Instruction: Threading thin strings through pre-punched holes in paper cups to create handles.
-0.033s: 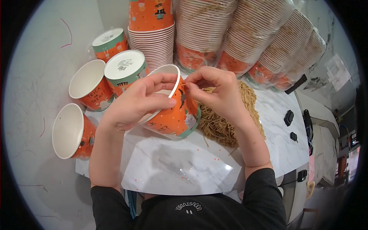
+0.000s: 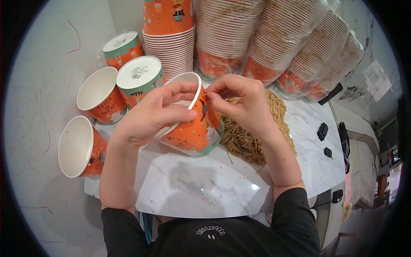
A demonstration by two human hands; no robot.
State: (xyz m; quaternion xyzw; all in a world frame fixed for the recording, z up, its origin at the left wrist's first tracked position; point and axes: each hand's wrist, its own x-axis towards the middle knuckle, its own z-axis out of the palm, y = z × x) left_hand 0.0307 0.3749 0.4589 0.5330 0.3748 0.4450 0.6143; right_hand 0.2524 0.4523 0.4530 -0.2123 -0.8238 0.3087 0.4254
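Grip of the left hand [image 2: 165, 109]: clamped on an orange paper bucket [image 2: 198, 128], fingers in its mouth and thumb on its outer wall. Grip of the right hand [image 2: 239, 98]: thumb and fingertip pinched together against the same wall, just below the rim; whatever lies between them is too small to tell. The held bucket, green at its base, is tilted above the middle of the tabletop [image 2: 310, 113], its mouth turned toward the left hand.

Left to right: at far left, an open bucket [image 2: 78, 146] with a white interior; behind it, a second open bucket [image 2: 100, 92]; beside that, two upturned buckets, the rear one [image 2: 123, 49] and the nearer one [image 2: 141, 77], white bases uppermost. Next, a tall nested stack [image 2: 169, 49] stands behind the held bucket, followed by several stacks in clear wrapping [image 2: 231, 38] leaning across the back. A heap of tan twisted cords [image 2: 242, 139] lies under the right wrist. Toward the right edge rest two small black objects, one larger [image 2: 322, 132] and one smaller [image 2: 328, 152]
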